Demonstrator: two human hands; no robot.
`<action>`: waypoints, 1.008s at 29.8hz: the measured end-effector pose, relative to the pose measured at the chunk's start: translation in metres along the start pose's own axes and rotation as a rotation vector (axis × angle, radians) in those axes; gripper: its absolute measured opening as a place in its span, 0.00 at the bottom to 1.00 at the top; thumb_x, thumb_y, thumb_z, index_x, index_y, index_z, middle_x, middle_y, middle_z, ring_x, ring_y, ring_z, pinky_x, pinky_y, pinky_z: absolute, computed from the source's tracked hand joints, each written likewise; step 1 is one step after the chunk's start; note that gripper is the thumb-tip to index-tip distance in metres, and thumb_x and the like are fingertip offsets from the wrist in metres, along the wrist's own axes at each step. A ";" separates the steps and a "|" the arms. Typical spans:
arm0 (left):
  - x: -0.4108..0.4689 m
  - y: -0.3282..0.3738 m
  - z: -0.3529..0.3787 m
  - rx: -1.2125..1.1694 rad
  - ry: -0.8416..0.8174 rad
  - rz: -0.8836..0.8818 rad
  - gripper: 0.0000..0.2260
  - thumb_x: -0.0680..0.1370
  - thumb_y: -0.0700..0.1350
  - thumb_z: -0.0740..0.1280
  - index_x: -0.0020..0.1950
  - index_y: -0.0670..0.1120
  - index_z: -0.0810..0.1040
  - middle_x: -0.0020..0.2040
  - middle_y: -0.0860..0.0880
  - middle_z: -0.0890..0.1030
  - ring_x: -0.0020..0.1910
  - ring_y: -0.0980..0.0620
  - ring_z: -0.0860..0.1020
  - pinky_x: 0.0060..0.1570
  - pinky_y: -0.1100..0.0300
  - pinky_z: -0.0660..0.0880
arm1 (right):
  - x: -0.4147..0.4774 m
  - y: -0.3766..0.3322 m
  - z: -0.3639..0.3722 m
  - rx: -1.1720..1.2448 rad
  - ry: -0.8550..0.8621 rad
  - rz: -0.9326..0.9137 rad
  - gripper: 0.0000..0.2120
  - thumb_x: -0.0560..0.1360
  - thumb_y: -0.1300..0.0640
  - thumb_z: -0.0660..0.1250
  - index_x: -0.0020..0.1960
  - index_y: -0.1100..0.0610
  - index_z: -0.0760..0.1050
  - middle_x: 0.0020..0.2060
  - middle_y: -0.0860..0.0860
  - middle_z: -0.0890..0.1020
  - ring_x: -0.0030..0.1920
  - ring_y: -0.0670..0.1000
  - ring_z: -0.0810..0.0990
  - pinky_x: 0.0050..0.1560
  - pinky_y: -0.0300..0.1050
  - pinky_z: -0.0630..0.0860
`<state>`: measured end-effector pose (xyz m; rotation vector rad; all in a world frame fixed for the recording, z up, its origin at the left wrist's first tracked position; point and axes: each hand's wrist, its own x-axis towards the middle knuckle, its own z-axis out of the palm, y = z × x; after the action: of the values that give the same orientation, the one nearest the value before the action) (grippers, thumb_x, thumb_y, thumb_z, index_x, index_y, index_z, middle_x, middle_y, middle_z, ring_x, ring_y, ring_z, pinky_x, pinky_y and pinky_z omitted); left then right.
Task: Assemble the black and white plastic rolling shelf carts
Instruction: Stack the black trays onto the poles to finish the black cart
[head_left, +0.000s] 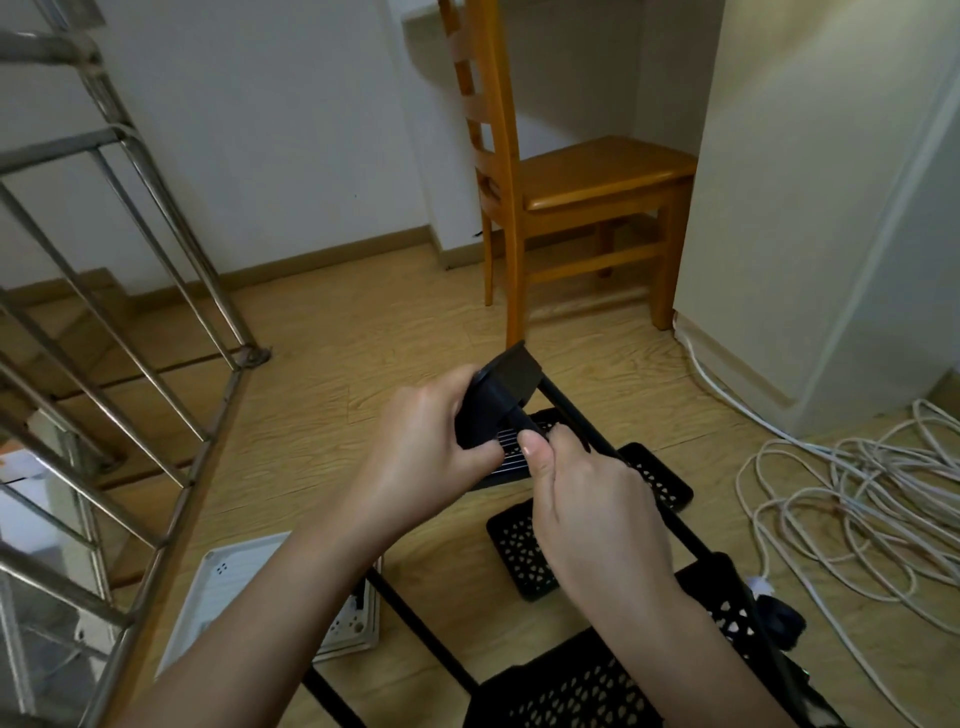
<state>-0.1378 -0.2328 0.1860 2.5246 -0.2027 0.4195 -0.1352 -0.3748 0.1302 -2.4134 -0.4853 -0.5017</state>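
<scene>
the left hand (431, 447) grips a black part (511, 379) with curled fingers; the right hand (592, 504), just right, grips the black pole (576, 415).

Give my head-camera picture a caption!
Left hand and right hand hold a black plastic piece against a black pole.

There are 1 left hand (431, 457), 1 right hand (587, 509) and 1 wooden chair (597, 176). Also 1 white cable tangle (857, 499), 1 white tray (234, 587) and 2 black poles (415, 618). At least 3 black perforated trays (524, 566) show.
</scene>
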 end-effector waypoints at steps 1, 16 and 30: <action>-0.002 -0.001 0.000 0.000 -0.005 0.003 0.16 0.70 0.42 0.72 0.55 0.51 0.75 0.37 0.55 0.78 0.36 0.57 0.76 0.32 0.63 0.72 | -0.001 0.001 0.003 0.033 -0.028 -0.013 0.28 0.80 0.40 0.36 0.41 0.51 0.71 0.23 0.41 0.64 0.20 0.42 0.64 0.21 0.32 0.56; -0.023 -0.008 -0.004 0.147 -0.052 0.091 0.21 0.72 0.42 0.70 0.64 0.46 0.72 0.37 0.56 0.76 0.33 0.57 0.75 0.35 0.61 0.73 | -0.004 0.010 0.009 0.524 -0.234 -0.092 0.22 0.78 0.41 0.47 0.34 0.51 0.68 0.25 0.44 0.69 0.28 0.43 0.71 0.31 0.34 0.67; -0.013 -0.023 -0.008 0.316 -0.211 -0.009 0.31 0.74 0.59 0.65 0.74 0.60 0.56 0.74 0.56 0.60 0.74 0.55 0.58 0.72 0.53 0.60 | 0.011 0.066 0.023 0.986 -0.287 0.477 0.28 0.68 0.28 0.50 0.26 0.52 0.62 0.21 0.46 0.63 0.22 0.46 0.60 0.23 0.38 0.56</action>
<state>-0.1467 -0.2088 0.1768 2.8803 -0.2201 0.1920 -0.0898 -0.4066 0.0852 -1.5422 -0.1761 0.2658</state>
